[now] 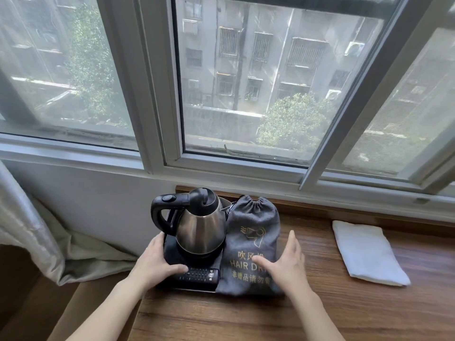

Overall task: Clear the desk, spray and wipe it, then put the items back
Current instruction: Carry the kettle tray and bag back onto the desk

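the only readable writing stands on the grey drawstring bag (pixel 248 244), printed in gold. near its middle is a small pictogram of a hair dryer with three wavy lines to its left. below that runs a line of chinese characters, partly hidden. under it come the latin capitals "hair dr", the rest covered by the right hand (pixel 286 263). a lower line of smaller chinese characters follows, its end also covered. markings on the remote control (pixel 197 276) just left of the bag are too small to read.
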Demonstrator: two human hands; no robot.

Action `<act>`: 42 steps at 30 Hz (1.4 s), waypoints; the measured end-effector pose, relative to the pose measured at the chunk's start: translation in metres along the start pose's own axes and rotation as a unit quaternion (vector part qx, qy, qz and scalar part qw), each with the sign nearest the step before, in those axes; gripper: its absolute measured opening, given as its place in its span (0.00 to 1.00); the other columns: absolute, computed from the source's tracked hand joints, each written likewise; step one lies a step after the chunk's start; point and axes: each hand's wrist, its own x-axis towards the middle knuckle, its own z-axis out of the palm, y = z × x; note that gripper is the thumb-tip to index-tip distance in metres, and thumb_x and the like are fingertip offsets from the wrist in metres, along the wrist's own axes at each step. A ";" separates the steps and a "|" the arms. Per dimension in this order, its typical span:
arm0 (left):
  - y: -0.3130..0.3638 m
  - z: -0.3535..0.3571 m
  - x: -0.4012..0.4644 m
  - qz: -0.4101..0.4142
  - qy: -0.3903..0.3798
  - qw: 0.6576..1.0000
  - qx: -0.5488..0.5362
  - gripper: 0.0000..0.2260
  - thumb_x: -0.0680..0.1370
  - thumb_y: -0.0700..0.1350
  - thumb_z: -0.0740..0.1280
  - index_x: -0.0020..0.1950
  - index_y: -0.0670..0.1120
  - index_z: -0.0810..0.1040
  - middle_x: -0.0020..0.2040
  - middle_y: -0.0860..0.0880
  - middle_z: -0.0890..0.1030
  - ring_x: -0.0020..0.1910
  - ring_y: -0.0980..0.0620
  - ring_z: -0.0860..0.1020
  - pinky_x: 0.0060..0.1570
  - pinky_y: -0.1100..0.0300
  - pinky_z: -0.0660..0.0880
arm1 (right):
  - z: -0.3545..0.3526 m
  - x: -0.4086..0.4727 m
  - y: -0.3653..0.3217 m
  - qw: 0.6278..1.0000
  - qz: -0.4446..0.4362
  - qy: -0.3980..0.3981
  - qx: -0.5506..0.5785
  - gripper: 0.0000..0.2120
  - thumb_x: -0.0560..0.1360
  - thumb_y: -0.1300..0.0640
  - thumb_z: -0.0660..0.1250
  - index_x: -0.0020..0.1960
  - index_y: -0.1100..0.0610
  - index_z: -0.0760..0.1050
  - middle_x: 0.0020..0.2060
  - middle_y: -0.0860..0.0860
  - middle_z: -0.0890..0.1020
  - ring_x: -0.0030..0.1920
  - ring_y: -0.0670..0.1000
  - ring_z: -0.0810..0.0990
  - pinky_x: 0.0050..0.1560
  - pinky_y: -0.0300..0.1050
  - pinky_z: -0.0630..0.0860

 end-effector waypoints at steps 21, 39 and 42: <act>0.008 0.011 0.006 -0.039 0.028 0.999 -0.002 0.52 0.52 0.66 0.77 0.72 0.54 0.65 0.69 0.56 0.71 0.68 0.55 0.70 0.54 0.59 0.68 | 0.007 0.003 0.010 0.988 -0.016 -0.095 0.119 0.53 0.57 0.34 0.79 0.76 0.43 0.60 0.63 0.45 0.79 0.64 0.49 0.78 0.60 0.43 0.71; 0.011 0.008 0.007 -0.033 0.010 0.999 -0.008 0.55 0.51 0.67 0.77 0.75 0.53 0.62 0.71 0.54 0.70 0.69 0.53 0.70 0.56 0.60 0.67 | 0.004 -0.001 0.004 0.989 -0.002 -0.101 0.106 0.51 0.54 0.30 0.76 0.73 0.43 0.64 0.61 0.45 0.80 0.61 0.48 0.78 0.56 0.40 0.69; 0.011 0.006 0.006 -0.024 0.007 1.000 -0.012 0.55 0.51 0.66 0.78 0.75 0.52 0.62 0.71 0.53 0.70 0.69 0.52 0.69 0.57 0.60 0.67 | 0.001 -0.002 0.003 0.990 0.000 -0.105 0.096 0.52 0.54 0.29 0.75 0.74 0.43 0.62 0.63 0.45 0.79 0.63 0.49 0.77 0.56 0.41 0.69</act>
